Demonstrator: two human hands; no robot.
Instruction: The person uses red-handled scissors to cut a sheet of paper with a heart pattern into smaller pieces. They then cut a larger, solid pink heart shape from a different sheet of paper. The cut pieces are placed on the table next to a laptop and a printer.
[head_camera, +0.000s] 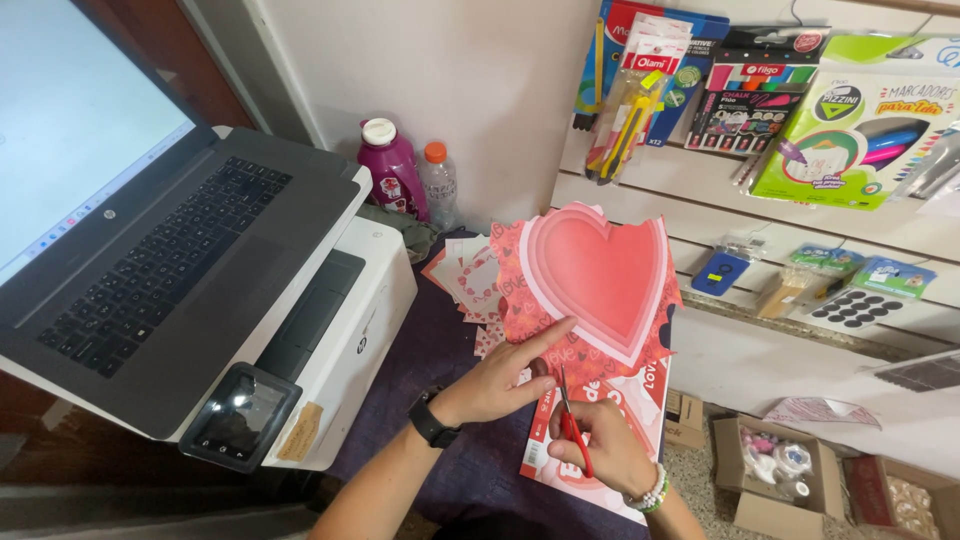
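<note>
My left hand (503, 377) presses flat on a red and pink printed sheet with a large heart (600, 275), index finger stretched toward the heart. My right hand (606, 447) grips red-handled scissors (571, 419) whose blades point up into the sheet just below the heart. A black watch sits on my left wrist, and a beaded bracelet on my right. The sheet lies over a dark purple table surface (420, 350).
Paper scraps (470, 280) lie behind the sheet. An open laptop (160, 250) rests on a white printer (360, 310) at left. A magenta bottle (392, 168) and a clear bottle (438, 180) stand by the wall. Stationery packs (850, 120) hang at right; cardboard boxes (770, 465) sit on the floor.
</note>
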